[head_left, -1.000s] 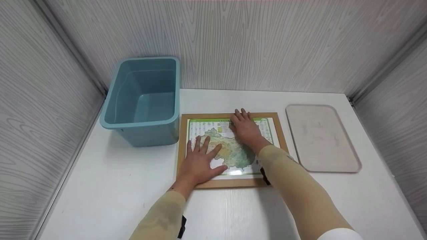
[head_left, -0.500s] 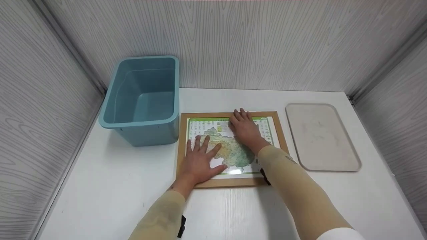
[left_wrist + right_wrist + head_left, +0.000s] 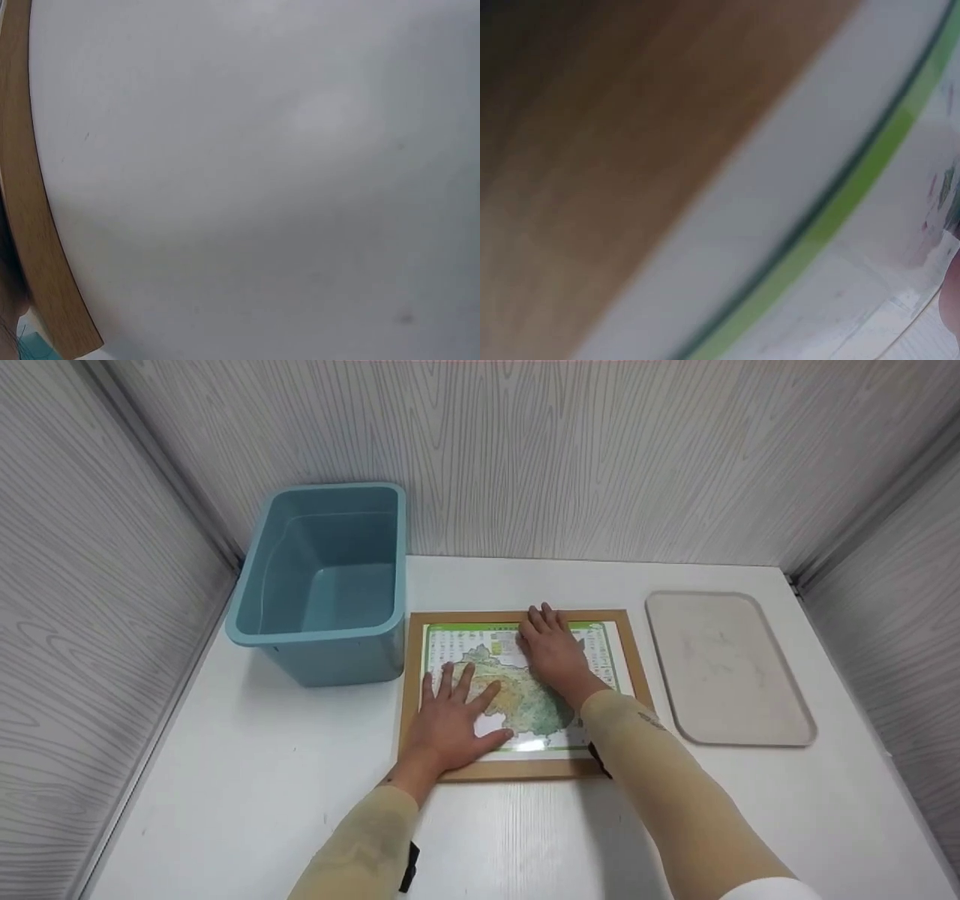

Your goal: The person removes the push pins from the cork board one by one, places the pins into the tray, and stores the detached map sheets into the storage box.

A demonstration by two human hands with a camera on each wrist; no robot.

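Fingers spread flat: your left hand [image 3: 450, 720] and right hand [image 3: 553, 649] press framed map [image 3: 634, 660] at tabletop centre; bin [image 3: 322, 577] back-left corner, tray [image 3: 727, 667] right edge.

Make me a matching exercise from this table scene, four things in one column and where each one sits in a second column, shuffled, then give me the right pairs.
Things:
1. blue plastic bin
2. framed map puzzle
3. beige tray
4. left hand

Places:
A. far right of the table
B. flat on the near left part of the map
C. back left corner of the table
D. middle of the table, between the bin and the tray

Pairs: 1-C, 2-D, 3-A, 4-B
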